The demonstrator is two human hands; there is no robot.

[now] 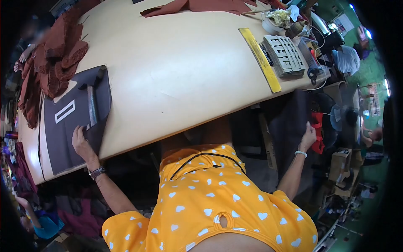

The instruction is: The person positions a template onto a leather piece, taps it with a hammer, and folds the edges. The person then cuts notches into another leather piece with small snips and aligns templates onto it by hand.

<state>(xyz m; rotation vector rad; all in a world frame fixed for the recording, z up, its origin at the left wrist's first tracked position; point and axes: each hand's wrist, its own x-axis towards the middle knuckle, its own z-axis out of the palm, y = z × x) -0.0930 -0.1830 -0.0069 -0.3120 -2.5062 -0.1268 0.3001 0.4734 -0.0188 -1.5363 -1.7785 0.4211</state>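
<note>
My left hand (82, 145) rests at the near left part of the table, its fingers spread on a dark sheet of cloth (67, 143). On this sheet lie a hammer (92, 105), just beyond my fingertips, and a white rectangular frame (65, 111). My right hand (308, 137) is off the table at the right, fingers pinched together beside a red strip-like item (317, 132). Dark material hangs close to its fingertips, but what the fingers hold is too dark to make out.
The pale table (176, 63) bears rust-red cloth (56, 54) at the left, more at the far edge, a yellow ruler (260, 61), a stack of cut pieces (284, 56), scissors (312, 75) and a white bowl (273, 27). Other people are at the left and right edges.
</note>
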